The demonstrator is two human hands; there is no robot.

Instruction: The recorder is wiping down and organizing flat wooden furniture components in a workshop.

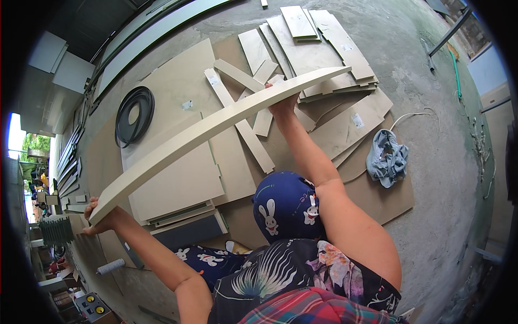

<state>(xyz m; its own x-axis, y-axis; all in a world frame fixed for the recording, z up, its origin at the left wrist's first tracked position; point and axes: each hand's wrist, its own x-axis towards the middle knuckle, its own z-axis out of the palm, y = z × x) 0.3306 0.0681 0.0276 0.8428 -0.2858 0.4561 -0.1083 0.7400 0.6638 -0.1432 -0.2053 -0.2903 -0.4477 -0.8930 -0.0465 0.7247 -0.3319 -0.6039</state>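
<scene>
A long, narrow cream board (216, 127) is held up over the floor, running from lower left to upper right. My left hand (100, 218) grips its near left end. My right hand (281, 105) holds it from beneath, near its far end. Both arms are stretched out. Between my arms, low in the view, sits a blue cap with rabbit pictures (286, 208). Under the board, several flat beige panels (178, 178) and strips (245, 132) lie on the concrete floor.
A black coil of edging strip (135, 114) lies on a panel at the left. A stack of cut panels (318, 48) sits at the top. On the right are a blue-grey cloth (387, 157), a white cable (415, 114) and a green hose (457, 75). A small roll (110, 266) lies lower left.
</scene>
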